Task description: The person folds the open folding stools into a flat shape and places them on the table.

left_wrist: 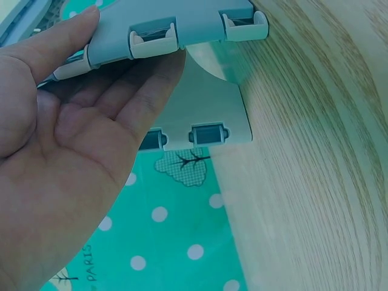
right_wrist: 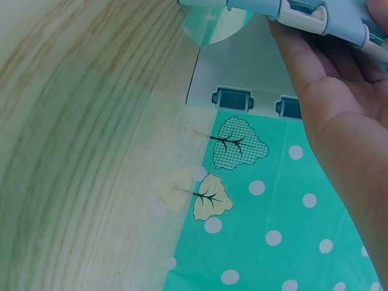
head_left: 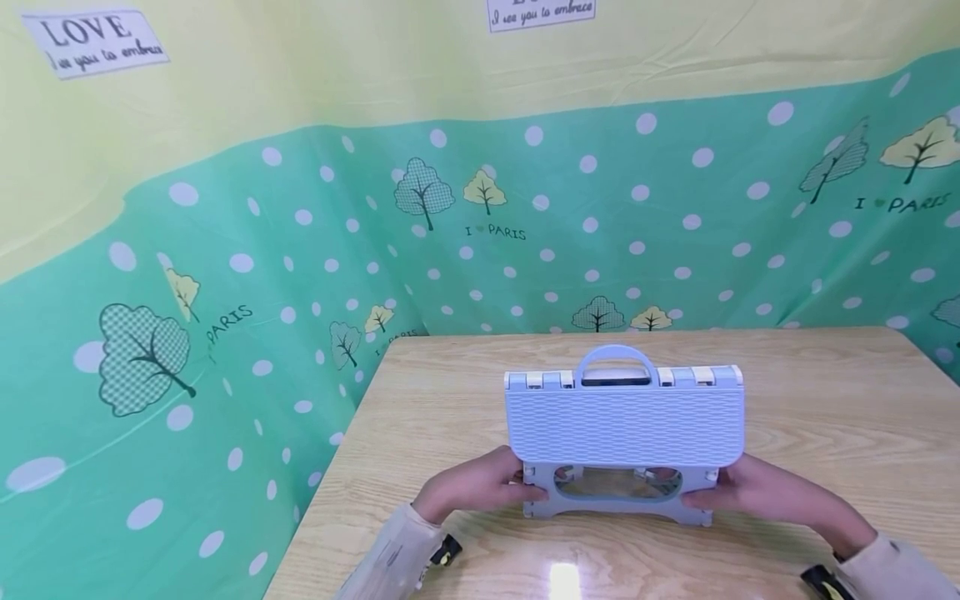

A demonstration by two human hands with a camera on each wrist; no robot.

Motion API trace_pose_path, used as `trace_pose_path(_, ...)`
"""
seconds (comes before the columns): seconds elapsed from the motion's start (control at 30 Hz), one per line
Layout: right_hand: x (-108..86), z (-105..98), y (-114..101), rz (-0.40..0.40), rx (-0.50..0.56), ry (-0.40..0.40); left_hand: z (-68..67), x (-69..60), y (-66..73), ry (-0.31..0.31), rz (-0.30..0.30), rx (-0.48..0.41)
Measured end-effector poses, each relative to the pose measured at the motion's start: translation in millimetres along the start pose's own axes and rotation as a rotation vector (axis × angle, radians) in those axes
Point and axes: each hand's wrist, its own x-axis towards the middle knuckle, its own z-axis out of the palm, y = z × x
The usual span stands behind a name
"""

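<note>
A pale blue folding step stool (head_left: 624, 429) stands on the table, its woven-textured panel facing me and its curved carry handle (head_left: 617, 351) sticking up along the top edge. Under the panel shows a leg frame (head_left: 615, 506) with an oval opening. My left hand (head_left: 483, 483) grips the left side of that frame, thumb on the near face and the other fingers behind. On the opposite side my right hand (head_left: 776, 492) holds the frame the same way. White hinge pieces (left_wrist: 153, 45) show in the left wrist view. A second leg panel (right_wrist: 242, 73) appears beyond the right hand.
The wooden table (head_left: 435, 400) extends around the stool. Behind and to the left hangs a green and yellow curtain (head_left: 300, 250) with dots and trees. Black straps (head_left: 447, 551) sit at the wrists. Light glares on the table (head_left: 564, 581) near its front.
</note>
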Motion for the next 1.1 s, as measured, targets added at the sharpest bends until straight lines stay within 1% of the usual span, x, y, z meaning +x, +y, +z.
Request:
trace_pose_path(0.5, 0.3, -0.5, 3.3, -0.005, -0.018, 0.011, -0.6, 0.5, -0.2, -0.002, 0.011, 0.010)
trace_pose_path(0.67, 0.3, 0.0, 3.5, 0.006, -0.003, 0.005, -0.9, -0.2, 1.5, -0.002, 0.008, 0.006)
trace_pose_path(0.87, 0.1, 0.5, 2.8, 0.016, -0.009, 0.008, -1.0, -0.3, 2.7, -0.006, 0.006, 0.015)
trace_pose_path(1.1, 0.5, 0.0, 2.9, 0.022, -0.015, 0.010, -0.8, 0.4, 0.8, -0.004, 0.013, 0.012)
